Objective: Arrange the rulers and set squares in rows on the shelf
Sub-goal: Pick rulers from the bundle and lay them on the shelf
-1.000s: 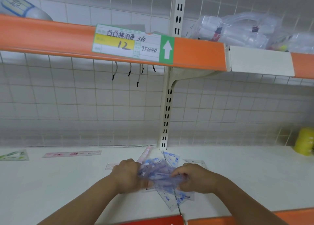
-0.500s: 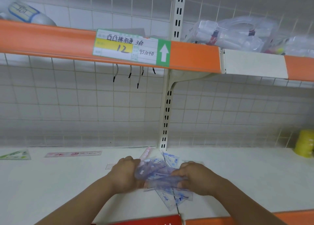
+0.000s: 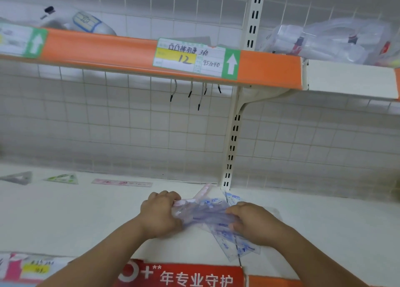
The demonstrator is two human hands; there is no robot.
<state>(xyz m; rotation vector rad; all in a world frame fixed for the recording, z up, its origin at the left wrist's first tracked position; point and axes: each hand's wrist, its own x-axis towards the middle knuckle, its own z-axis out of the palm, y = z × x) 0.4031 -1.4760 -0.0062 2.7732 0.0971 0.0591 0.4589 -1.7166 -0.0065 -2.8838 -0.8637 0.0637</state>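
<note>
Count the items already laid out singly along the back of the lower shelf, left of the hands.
3: a grey set square far left, a green set square beside it, then a pink ruler. More may lie beyond the left edge of view.

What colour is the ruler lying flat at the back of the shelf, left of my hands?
Pink ruler, seen from the head camera.

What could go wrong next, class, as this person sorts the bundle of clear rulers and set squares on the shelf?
1. Both hands, left and right, pinch one loose bundle of blue-printed pieces; some already fan out below the right hand, so a few may slip from the grip.
2. The fanned pieces reach the shelf's front edge and could slide off.
3. The pink ruler and green set square already laid out behind could get knocked askew.
</note>
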